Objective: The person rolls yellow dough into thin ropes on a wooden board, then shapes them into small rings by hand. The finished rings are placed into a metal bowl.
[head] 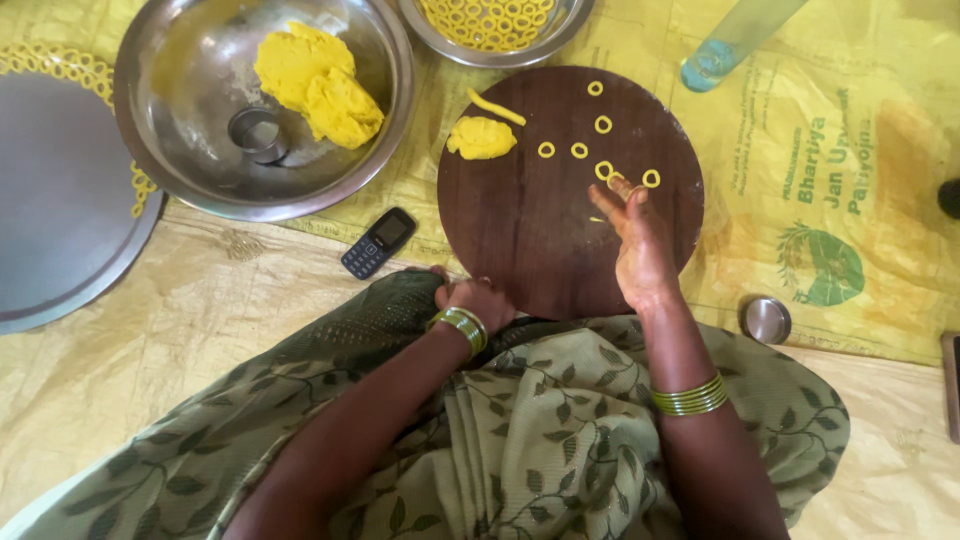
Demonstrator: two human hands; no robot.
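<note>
1. As I sat on the floor over the round dark wooden board, my right hand lay flat and released on it, fingers spread, fingertips touching a small dough ring.
2. My left hand was curled loosely at the board's near edge, against my green leaf-print cloth; whether it gripped the rim, I could not tell.
3. 6 yellow rings lay on the board's far half, well apart from one another, 1 of them just beside my fingers.
4. A small dough lump and a short rolled dough strip sat at the board's far left.
5. Beyond the board to the left stood a large steel bowl holding a bigger dough mass and a small steel cup.
6. A second steel bowl at the top held finished rings.
7. A dark keypad phone lay on the yellow sheet between the bowl and the board.
8. A flat steel plate lay at far left, a small steel lid at right.
</note>
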